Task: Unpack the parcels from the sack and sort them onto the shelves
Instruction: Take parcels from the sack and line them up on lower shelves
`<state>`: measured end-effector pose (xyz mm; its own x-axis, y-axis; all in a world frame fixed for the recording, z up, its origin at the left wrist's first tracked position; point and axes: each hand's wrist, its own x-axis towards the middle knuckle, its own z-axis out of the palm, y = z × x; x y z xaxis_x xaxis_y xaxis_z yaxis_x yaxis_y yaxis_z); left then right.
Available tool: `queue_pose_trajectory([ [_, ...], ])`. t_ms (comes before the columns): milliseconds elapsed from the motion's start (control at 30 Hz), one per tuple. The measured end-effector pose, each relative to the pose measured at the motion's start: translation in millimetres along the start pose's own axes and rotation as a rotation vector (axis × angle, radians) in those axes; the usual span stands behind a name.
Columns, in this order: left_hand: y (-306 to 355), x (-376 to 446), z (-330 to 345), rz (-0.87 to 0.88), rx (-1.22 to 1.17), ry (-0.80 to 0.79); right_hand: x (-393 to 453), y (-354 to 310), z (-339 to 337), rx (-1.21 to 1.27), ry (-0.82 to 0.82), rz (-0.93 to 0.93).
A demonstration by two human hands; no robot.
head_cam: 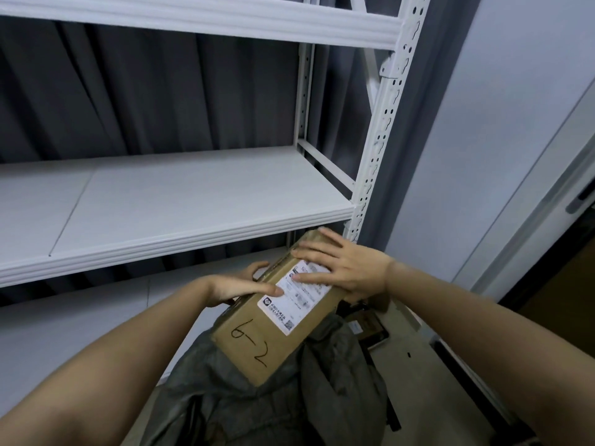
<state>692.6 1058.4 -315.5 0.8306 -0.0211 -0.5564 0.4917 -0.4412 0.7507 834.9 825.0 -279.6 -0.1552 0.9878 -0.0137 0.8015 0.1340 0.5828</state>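
The box [257, 329] is brown, with a white label [296, 297] and black "6-2". Below the box, the sack [257, 410] is grey-green. Above it, the shelf [180, 194] is white; the curtain [145, 91] is dark grey.

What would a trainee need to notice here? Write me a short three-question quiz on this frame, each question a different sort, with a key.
1. True or false: the cardboard box is already lying on the white shelf.
2. Multiple choice: what is handwritten on the top of the box? A) 6-2 B) 4-7 C) nothing
3. Fill in: the right hand rests on the white ______ stuck to the box.

Key
1. False: both hands hold it over the grey sack, with the left hand gripping its left edge.
2. A
3. shipping label
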Motion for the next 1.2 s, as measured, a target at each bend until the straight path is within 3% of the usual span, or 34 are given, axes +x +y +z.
queue_pose_trajectory([
  [67, -8, -1, 2, 0.016, -0.114, 0.089, -5, -6, 6, 0.083, 0.021, 0.298],
  [133, -19, 0, 6, 0.047, -0.259, 0.201, -6, -18, 13, 0.347, 0.062, 0.738],
  [200, -28, 5, 11, 0.072, -0.437, 0.278, -2, -36, 17, 1.069, 0.11, 1.139],
  [267, -30, 9, 20, 0.103, -0.584, 0.297, 2, -56, 25, 1.819, 0.157, 1.332],
  [367, -25, 13, 35, 0.154, -0.741, 0.276, 10, -88, 41, 2.161, 0.176, 1.349],
  [500, -20, 16, 53, 0.216, -0.797, 0.253, 13, -111, 42, 2.298, 0.342, 1.314],
  [700, -5, 10, 78, 0.26, -0.694, 0.236, -10, -125, 13, 2.186, 0.535, 1.35],
  [867, 6, -2, 113, 0.32, -0.6, 0.07, -38, -163, -17, 2.102, 0.6, 1.569],
  [1200, 24, -72, 209, 0.476, -0.415, -0.263, -99, -276, -124, 1.819, 0.882, 1.857],
])
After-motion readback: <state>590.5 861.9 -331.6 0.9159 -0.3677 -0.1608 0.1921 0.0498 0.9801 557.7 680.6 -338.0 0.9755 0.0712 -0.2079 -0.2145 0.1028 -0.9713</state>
